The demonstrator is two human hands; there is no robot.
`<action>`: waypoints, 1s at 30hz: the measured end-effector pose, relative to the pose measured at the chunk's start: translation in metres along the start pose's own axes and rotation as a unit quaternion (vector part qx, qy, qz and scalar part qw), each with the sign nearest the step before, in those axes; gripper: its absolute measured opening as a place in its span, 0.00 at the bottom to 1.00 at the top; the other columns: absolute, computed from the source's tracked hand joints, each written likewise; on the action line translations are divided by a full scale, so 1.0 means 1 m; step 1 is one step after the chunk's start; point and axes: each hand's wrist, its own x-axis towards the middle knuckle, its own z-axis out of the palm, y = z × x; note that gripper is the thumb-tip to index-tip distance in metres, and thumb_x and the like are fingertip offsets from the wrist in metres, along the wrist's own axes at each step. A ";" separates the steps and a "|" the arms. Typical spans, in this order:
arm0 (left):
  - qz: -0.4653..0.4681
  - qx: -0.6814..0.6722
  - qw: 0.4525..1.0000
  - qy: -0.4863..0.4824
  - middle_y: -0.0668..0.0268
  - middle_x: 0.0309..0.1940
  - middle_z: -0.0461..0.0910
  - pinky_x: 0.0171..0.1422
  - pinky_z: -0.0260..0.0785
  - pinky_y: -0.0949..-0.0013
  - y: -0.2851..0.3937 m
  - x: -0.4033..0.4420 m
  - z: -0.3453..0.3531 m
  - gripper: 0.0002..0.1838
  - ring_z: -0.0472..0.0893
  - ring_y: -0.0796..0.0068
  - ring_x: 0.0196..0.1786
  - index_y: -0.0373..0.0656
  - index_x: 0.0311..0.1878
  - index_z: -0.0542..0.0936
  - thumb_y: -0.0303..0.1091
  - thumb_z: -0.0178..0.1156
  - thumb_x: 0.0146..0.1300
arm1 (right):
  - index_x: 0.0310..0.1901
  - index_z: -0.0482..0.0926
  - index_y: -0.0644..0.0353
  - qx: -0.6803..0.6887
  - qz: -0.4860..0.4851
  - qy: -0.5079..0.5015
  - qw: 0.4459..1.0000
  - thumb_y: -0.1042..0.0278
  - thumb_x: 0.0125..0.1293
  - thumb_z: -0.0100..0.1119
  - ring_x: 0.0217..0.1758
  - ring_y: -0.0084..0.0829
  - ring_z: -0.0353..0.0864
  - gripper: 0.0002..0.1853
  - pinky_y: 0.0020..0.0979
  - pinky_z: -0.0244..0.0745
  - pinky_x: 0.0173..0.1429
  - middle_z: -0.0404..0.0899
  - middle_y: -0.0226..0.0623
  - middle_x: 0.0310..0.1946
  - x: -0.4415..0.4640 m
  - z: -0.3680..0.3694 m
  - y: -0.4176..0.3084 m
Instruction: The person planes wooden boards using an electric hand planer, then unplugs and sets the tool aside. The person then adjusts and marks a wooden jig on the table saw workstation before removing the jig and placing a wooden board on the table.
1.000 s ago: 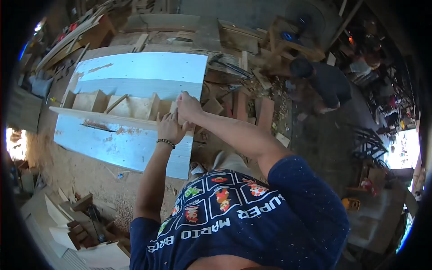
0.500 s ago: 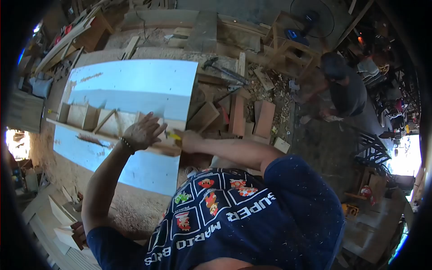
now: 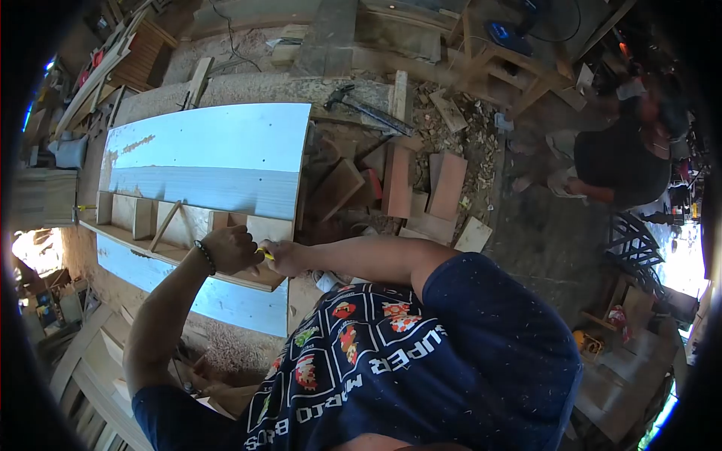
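A long, shallow wooden box frame (image 3: 197,239) with upright dividers lies across a white-topped board (image 3: 218,139). My left hand (image 3: 229,250), with a beaded bracelet at the wrist, is over the frame's near right part. Its fingers are curled closed, and what they hold, if anything, is hidden. Right beside it, my right hand (image 3: 284,258) grips a small yellow object (image 3: 264,254), mostly covered by the fingers, so its kind is unclear. A loose slanted wood strip (image 3: 165,225) leans inside the frame.
A claw hammer (image 3: 365,109) rests beyond the board. Reddish wood offcuts (image 3: 447,185) and wood chips (image 3: 481,154) lie to the right. Another person (image 3: 623,161) sits at the far right. A fan (image 3: 511,34) stands on a wooden stool at the back.
My left hand has gone from spread fingers to curled ones. Both hands are now lower in view and close together. The other person appears farther right and more upright.
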 end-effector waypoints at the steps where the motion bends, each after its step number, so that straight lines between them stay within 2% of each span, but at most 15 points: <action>1: 0.013 0.007 1.000 0.006 0.74 0.17 0.75 0.35 0.70 0.69 -0.001 0.000 0.001 0.17 0.79 0.72 0.27 0.51 0.26 0.79 0.54 0.66 0.52 | 0.66 0.56 0.65 -0.002 -0.006 0.011 1.000 0.65 0.68 0.47 0.55 0.54 0.78 0.27 0.46 0.71 0.60 0.77 0.57 0.52 0.001 0.003 0.000; 5: -0.012 0.000 1.000 0.021 0.74 0.16 0.74 0.34 0.71 0.68 0.006 -0.005 0.010 0.17 0.79 0.71 0.25 0.50 0.30 0.80 0.54 0.66 0.52 | 0.66 0.61 0.60 0.003 -0.039 0.080 0.996 0.63 0.68 0.50 0.54 0.52 0.79 0.26 0.45 0.72 0.59 0.79 0.55 0.50 0.000 0.010 0.002; 9: -0.210 0.026 0.977 0.034 0.69 0.22 0.80 0.39 0.74 0.63 0.039 -0.014 0.027 0.20 0.83 0.67 0.31 0.51 0.43 0.82 0.56 0.63 0.57 | 0.63 0.64 0.59 0.026 0.015 0.064 0.997 0.60 0.68 0.51 0.54 0.52 0.80 0.24 0.45 0.74 0.57 0.79 0.55 0.52 -0.001 0.003 -0.009; 10: -0.257 -0.022 0.966 -0.001 0.64 0.29 0.83 0.43 0.75 0.57 0.046 -0.017 0.036 0.23 0.84 0.60 0.34 0.52 0.58 0.73 0.56 0.53 0.68 | 0.62 0.65 0.59 0.033 0.042 0.053 0.997 0.59 0.68 0.51 0.54 0.53 0.80 0.23 0.45 0.74 0.57 0.78 0.55 0.52 -0.002 0.002 -0.014; 12: -0.378 -0.095 0.921 -0.001 0.62 0.30 0.83 0.42 0.75 0.55 0.065 -0.008 0.036 0.22 0.84 0.58 0.34 0.53 0.60 0.71 0.55 0.50 0.70 | 0.61 0.70 0.58 0.025 0.025 0.083 0.996 0.55 0.66 0.57 0.61 0.48 0.75 0.25 0.41 0.69 0.65 0.78 0.47 0.55 0.000 0.006 -0.008; 14: -0.555 -0.208 0.805 -0.022 0.59 0.31 0.84 0.39 0.75 0.54 0.088 0.014 0.020 0.20 0.84 0.56 0.33 0.54 0.60 0.71 0.52 0.48 0.72 | 0.58 0.69 0.58 0.033 -0.019 0.068 0.997 0.55 0.66 0.56 0.58 0.51 0.77 0.23 0.44 0.72 0.60 0.79 0.50 0.52 0.003 0.006 0.004; 18: -0.674 -0.239 0.677 0.175 0.52 0.32 0.83 0.41 0.75 0.53 0.112 0.046 0.056 0.14 0.84 0.52 0.37 0.50 0.50 0.79 0.46 0.51 0.71 | 0.51 0.68 0.58 0.007 -0.104 0.061 0.993 0.55 0.67 0.56 0.55 0.55 0.78 0.19 0.45 0.75 0.54 0.80 0.55 0.48 -0.008 -0.004 0.000; 20: -0.738 -0.316 0.539 0.257 0.49 0.36 0.83 0.44 0.74 0.52 0.112 0.064 0.035 0.15 0.83 0.49 0.40 0.45 0.45 0.81 0.43 0.48 0.73 | 0.53 0.69 0.59 -0.027 -0.104 0.056 0.993 0.60 0.63 0.62 0.54 0.45 0.79 0.21 0.42 0.75 0.54 0.79 0.48 0.48 0.001 0.001 0.007; 22: -0.730 -0.385 0.363 0.432 0.48 0.38 0.84 0.44 0.73 0.52 0.110 0.081 0.058 0.18 0.83 0.48 0.41 0.39 0.44 0.80 0.44 0.48 0.74 | 0.55 0.71 0.61 -0.061 -0.101 0.061 0.991 0.66 0.58 0.68 0.53 0.36 0.80 0.24 0.38 0.76 0.55 0.79 0.42 0.48 0.010 0.009 0.025; 24: -0.743 -0.369 0.309 0.465 0.52 0.33 0.83 0.42 0.74 0.54 0.099 0.102 0.082 0.20 0.83 0.53 0.37 0.38 0.42 0.78 0.46 0.45 0.76 | 0.59 0.67 0.55 0.128 -0.161 0.045 0.978 0.51 0.71 0.54 0.48 0.41 0.82 0.22 0.40 0.76 0.53 0.81 0.41 0.46 0.012 0.014 0.037; 26: -0.539 -0.523 -0.057 0.658 0.58 0.27 0.79 0.38 0.75 0.59 0.086 0.121 0.084 0.20 0.82 0.61 0.34 0.40 0.42 0.75 0.47 0.43 0.76 | 0.62 0.65 0.56 0.158 -0.242 0.063 0.955 0.49 0.73 0.51 0.46 0.35 0.81 0.24 0.40 0.76 0.53 0.80 0.36 0.44 0.005 0.011 0.019; 27: -0.536 -0.513 -0.065 0.667 0.58 0.27 0.79 0.38 0.75 0.59 0.082 0.121 0.065 0.20 0.82 0.61 0.34 0.40 0.42 0.75 0.47 0.43 0.76 | 0.62 0.66 0.56 0.418 -0.225 -0.055 0.878 0.49 0.73 0.51 0.47 0.35 0.81 0.24 0.39 0.76 0.54 0.80 0.36 0.44 0.003 0.008 0.011; 28: -0.484 -0.516 -0.165 0.687 0.60 0.27 0.78 0.37 0.75 0.62 0.080 0.123 0.047 0.19 0.82 0.63 0.32 0.41 0.43 0.74 0.47 0.42 0.77 | 0.61 0.66 0.56 0.642 -0.178 -0.168 0.726 0.48 0.73 0.51 0.47 0.35 0.81 0.24 0.39 0.76 0.54 0.80 0.37 0.45 0.001 0.005 0.004; 29: -0.424 -0.515 -0.261 0.697 0.62 0.27 0.76 0.35 0.75 0.65 0.080 0.122 0.035 0.18 0.81 0.65 0.31 0.42 0.44 0.73 0.47 0.42 0.77 | 0.61 0.66 0.56 0.811 -0.107 -0.262 0.511 0.47 0.73 0.50 0.48 0.35 0.81 0.24 0.38 0.75 0.55 0.80 0.38 0.45 -0.001 0.002 0.001; 30: -0.421 -0.508 -0.266 0.703 0.62 0.27 0.76 0.35 0.75 0.65 0.082 0.112 0.043 0.18 0.81 0.65 0.31 0.42 0.44 0.73 0.47 0.42 0.77 | 0.60 0.67 0.56 0.910 -0.022 -0.329 0.252 0.47 0.73 0.50 0.48 0.36 0.81 0.24 0.38 0.75 0.55 0.80 0.38 0.45 -0.002 0.001 -0.002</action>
